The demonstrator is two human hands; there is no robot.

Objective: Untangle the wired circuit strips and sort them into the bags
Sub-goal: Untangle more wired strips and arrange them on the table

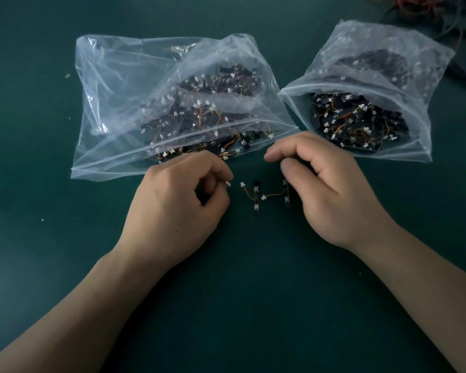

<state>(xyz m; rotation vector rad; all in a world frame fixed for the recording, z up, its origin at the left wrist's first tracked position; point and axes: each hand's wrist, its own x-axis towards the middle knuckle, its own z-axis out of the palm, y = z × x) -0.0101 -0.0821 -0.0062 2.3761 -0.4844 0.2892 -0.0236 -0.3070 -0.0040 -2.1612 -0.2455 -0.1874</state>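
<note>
Strips on show here, a short chain of wired circuit strips (256, 196) lying mid-tabletop between the two hands, just short of the bags! The left hand (180, 195) has its fingers (213, 168) curled in, thumb and forefinger pinched on a white connector (228, 183); whatever hangs from it is tucked into the palm, can't tell. The right hand (331, 189) is curled too, thumb and fingertips nipping the top of a dark strip (287, 196) that a thin orange lead joins to its neighbour. These look featherweight: stiff little boards on soft, springy wire that will snag and drag its neighbours along, so I'd hold the board edges or plug bodies and never tug the lead, whose joints look delicate. Toward the far edge, the big bag (113, 103) sits left with its mouth facing the hands and strips spilling at the lip, touching distance from the left knuckles. The smaller bag (388, 49) sits right, mouth gaping, well stocked. Slippery film, floppy openings: either may need a finger to hold it wide. Red cables (420, 6) crowd the far right corner, well clear, and white specks (67, 75) dot the tabletop (253, 292) at the left
</note>
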